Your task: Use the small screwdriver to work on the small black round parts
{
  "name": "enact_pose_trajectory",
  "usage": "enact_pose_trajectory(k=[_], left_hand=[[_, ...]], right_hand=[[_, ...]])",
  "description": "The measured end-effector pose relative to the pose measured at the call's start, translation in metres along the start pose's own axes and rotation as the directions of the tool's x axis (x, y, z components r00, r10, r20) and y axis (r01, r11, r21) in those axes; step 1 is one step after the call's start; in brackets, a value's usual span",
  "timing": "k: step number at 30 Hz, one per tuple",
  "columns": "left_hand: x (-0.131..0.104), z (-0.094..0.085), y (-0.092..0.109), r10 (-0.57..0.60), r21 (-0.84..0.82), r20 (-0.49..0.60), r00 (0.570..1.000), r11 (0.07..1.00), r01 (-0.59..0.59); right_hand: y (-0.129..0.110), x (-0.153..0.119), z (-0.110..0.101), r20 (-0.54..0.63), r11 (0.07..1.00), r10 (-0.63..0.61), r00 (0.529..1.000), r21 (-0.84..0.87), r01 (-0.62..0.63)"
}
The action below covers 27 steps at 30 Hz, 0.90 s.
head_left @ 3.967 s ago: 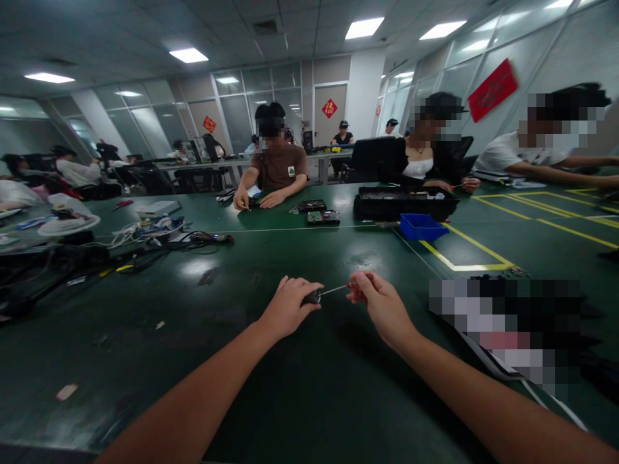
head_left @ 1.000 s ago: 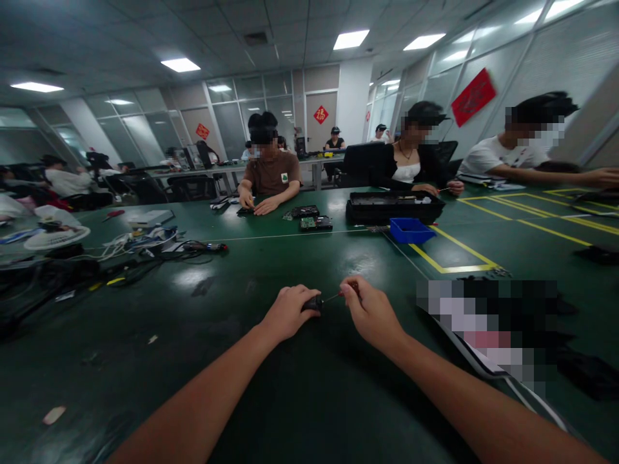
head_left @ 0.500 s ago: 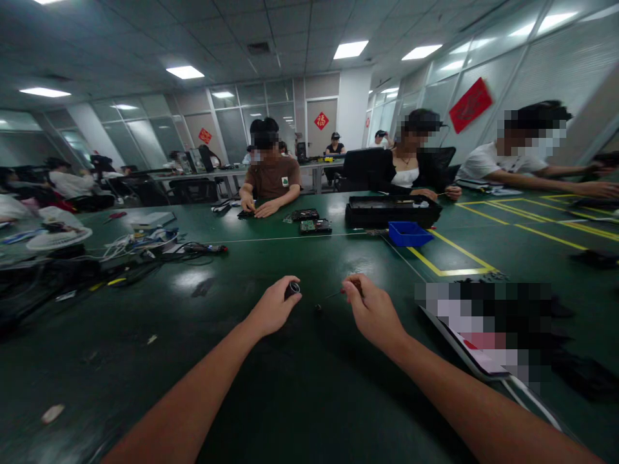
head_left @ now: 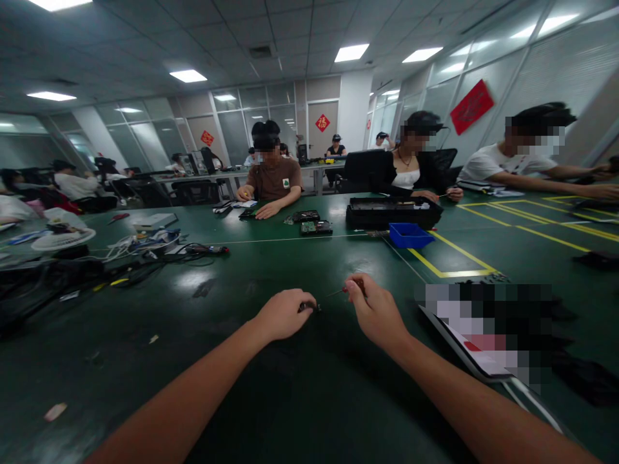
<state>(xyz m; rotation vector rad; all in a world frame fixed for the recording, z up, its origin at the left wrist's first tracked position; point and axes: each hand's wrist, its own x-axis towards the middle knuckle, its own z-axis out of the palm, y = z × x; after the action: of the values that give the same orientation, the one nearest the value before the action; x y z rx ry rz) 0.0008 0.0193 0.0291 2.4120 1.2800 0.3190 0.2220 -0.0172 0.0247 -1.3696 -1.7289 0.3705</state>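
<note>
Near the centre of the green table (head_left: pixel 271 406), my left hand (head_left: pixel 286 314) is closed round a small dark round part (head_left: pixel 306 306), held low near the tabletop. A tiny dark piece (head_left: pixel 318 309) lies by its fingertips. To the right, my right hand (head_left: pixel 374 309) grips a screwdriver (head_left: pixel 337 292) by its reddish handle, which the fingers mostly cover. Its thin shaft points left, towards the left hand, with a short gap between tip and fingers.
Cables (head_left: pixel 145 258) lie at the left. Beyond the hands are circuit boards (head_left: pixel 316 227), a blue bin (head_left: pixel 411 236) and a long black tray (head_left: pixel 393 212). A tablet-like object (head_left: pixel 464 351) lies at the right. People sit across the table.
My left hand has moved right and turned over, bringing the dark round part down beside the tiny piece. My right hand has barely moved.
</note>
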Motion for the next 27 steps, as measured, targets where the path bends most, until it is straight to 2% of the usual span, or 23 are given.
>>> enact_pose_trajectory(k=[6, 9, 11, 13, 17, 20, 23, 25, 26, 27], left_hand=[[0.016, 0.017, 0.004, -0.038, 0.206, 0.039, 0.999, 0.978, 0.029], [0.023, 0.021, 0.005, -0.029, 0.24, 0.047, 0.998, 0.971, 0.017], [0.025, 0.021, 0.002, -0.035, 0.181, 0.013, 0.999, 0.983, 0.032], [0.024, 0.017, -0.005, -0.056, 0.046, -0.045, 0.997, 0.997, 0.058], [0.019, -0.001, -0.032, -0.168, -0.246, -0.205, 0.964, 0.962, 0.115], [0.01, -0.021, -0.063, -0.349, -0.452, -0.282, 0.894, 0.87, 0.197], [-0.008, -0.046, -0.099, -0.52, -0.668, -0.315, 0.794, 0.716, 0.203], [-0.026, -0.064, -0.124, -0.634, -0.76, -0.327, 0.701, 0.617, 0.203], [-0.037, -0.073, -0.136, -0.686, -0.789, -0.366, 0.628, 0.587, 0.181], [-0.049, -0.082, -0.147, -0.714, -0.79, -0.397, 0.577, 0.586, 0.181]], right_hand=[[0.0, -0.001, 0.001, -0.001, 1.0, 0.001, 1.0, 0.012, -0.001], [-0.001, -0.001, 0.001, 0.004, 1.0, 0.008, 1.0, 0.01, -0.008], [0.0, 0.0, 0.001, 0.004, 1.0, 0.008, 1.0, 0.014, -0.008], [0.0, 0.001, 0.001, 0.006, 1.0, 0.002, 1.0, 0.018, -0.003], [0.0, 0.001, 0.002, 0.013, 1.0, -0.003, 1.0, 0.026, 0.003], [0.0, 0.001, 0.002, 0.02, 0.999, 0.003, 1.0, 0.036, -0.004], [0.001, 0.001, 0.002, 0.024, 0.999, 0.009, 1.0, 0.039, -0.01], [0.002, 0.001, 0.002, 0.025, 0.999, 0.01, 1.0, 0.04, -0.011], [0.002, 0.001, 0.002, 0.026, 0.999, 0.01, 1.0, 0.04, -0.011], [0.002, 0.001, 0.002, 0.025, 0.999, 0.011, 1.0, 0.039, -0.012]])
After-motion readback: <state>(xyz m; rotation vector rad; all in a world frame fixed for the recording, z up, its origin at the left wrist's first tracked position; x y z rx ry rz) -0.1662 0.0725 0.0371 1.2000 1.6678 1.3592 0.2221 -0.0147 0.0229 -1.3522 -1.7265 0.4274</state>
